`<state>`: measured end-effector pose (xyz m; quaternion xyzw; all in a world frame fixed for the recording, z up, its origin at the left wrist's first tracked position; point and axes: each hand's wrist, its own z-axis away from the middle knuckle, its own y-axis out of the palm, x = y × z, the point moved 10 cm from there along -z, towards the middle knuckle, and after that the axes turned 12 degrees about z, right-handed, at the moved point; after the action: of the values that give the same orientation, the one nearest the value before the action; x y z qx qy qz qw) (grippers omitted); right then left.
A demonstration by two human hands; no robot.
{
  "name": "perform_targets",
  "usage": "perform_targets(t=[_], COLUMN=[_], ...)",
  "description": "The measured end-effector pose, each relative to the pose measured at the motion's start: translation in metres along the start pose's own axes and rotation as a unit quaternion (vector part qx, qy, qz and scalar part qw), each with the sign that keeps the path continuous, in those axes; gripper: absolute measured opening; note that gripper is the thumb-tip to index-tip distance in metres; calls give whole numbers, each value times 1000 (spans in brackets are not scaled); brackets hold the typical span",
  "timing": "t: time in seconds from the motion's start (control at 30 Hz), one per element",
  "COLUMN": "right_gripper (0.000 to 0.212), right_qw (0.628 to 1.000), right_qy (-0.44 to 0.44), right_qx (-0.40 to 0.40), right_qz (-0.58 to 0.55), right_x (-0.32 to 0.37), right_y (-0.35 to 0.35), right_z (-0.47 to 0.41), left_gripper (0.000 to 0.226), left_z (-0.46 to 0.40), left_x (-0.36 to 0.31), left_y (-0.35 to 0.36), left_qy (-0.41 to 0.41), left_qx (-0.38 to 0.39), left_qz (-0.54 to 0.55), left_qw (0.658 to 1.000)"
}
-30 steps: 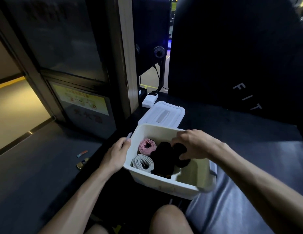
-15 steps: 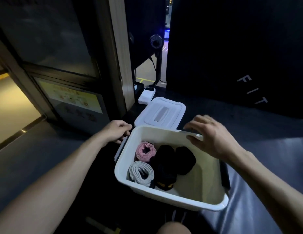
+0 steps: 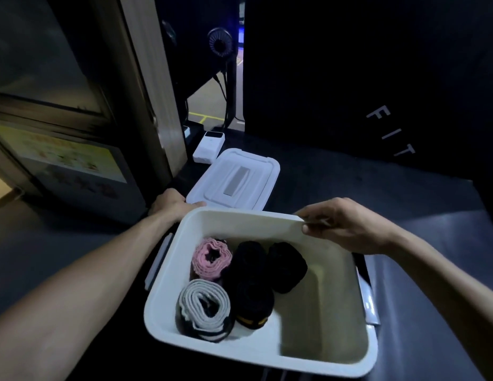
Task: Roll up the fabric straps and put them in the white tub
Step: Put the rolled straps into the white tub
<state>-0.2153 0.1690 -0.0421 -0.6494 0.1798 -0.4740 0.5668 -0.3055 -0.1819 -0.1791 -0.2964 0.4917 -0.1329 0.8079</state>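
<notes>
The white tub [image 3: 325,303] sits close in front of me on a dark padded surface. Inside it, on the left, stand a pink rolled strap [image 3: 211,258], a grey rolled strap [image 3: 202,309] and three black rolled straps [image 3: 288,266], side by side. The tub's right half shows bare floor. My left hand [image 3: 171,202] grips the tub's far left corner, its thumb along the rim. Over at the far rim's right part, my right hand [image 3: 341,224] pinches the edge, thumb inside and fingers outside.
The tub's white lid [image 3: 234,178] lies flat just beyond the tub. A white power bank [image 3: 209,147] lies past it by a wooden door frame [image 3: 146,78]. A small fan [image 3: 220,45] stands behind. A black padded wall [image 3: 377,78] rises at the back right.
My right hand left the black rolls inside the tub and took hold of the far rim. My left hand slid to the far left corner. The tub now appears nearer to me.
</notes>
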Motion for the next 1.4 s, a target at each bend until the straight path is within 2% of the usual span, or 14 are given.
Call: perform_targets(t=[0.13, 0.23, 0.3, 0.4, 0.5, 0.67, 0.73, 0.8, 0.9, 1.03, 1.13, 1.2, 1.33, 1.4], right_gripper=[22, 23, 21, 18, 17, 16, 12, 14, 27, 57, 79, 69, 40, 27], right_qw=[999, 998, 997, 996, 993, 989, 985, 981, 981, 978, 971, 958, 948, 940], right_qy=[34, 56, 67, 74, 83, 108, 127, 150, 159, 172, 206, 246, 307, 312], right_qx=[-14, -16, -26, -49, -73, -98, -113, -120, -105, -119, -23, 21, -19, -78], right_qz=[14, 15, 8, -14, -34, 7, 25, 38, 47, 14, 118, 146, -83, -115], right_x=[-26, -45, -52, -57, -60, -63, -63, -64, -58, -45, -42, -49, -79, -88], right_y=[-20, -26, -26, -22, -19, -20, -24, -27, -28, -49, -46, -43, -34, -42], right_z=[5, 13, 17, 18, 19, 21, 23, 27, 29, 38, 54, 79, 135, 155], left_gripper=[45, 50, 56, 83, 88, 52, 32, 21, 34, 36, 27, 20, 25, 27], left_z=[-14, -13, -11, -12, -15, -5, 8, 23, 64, 143, 178, 191, 214, 222], left_x=[10, 6, -4, -8, -9, -24, -46, -73, -109, -147, -150, -144, -128, -121], left_y=[-1, 3, 8, 11, 17, 18, 0, -40, -117, -189, -191, -176, -135, -110], left_qy=[-53, -56, -40, -35, -56, -75, -32, 50, 186, 297, 262, 231, 181, 152], left_qx=[-12, -10, 3, 17, 34, 75, 74, 18, -109, -169, -114, -60, 17, 58], left_qz=[77, 93, 83, 12, 49, 237, 314, 341, 324, 403, 506, 538, 569, 563], left_qw=[996, 994, 996, 999, 997, 966, 946, 938, 921, 849, 814, 808, 802, 811])
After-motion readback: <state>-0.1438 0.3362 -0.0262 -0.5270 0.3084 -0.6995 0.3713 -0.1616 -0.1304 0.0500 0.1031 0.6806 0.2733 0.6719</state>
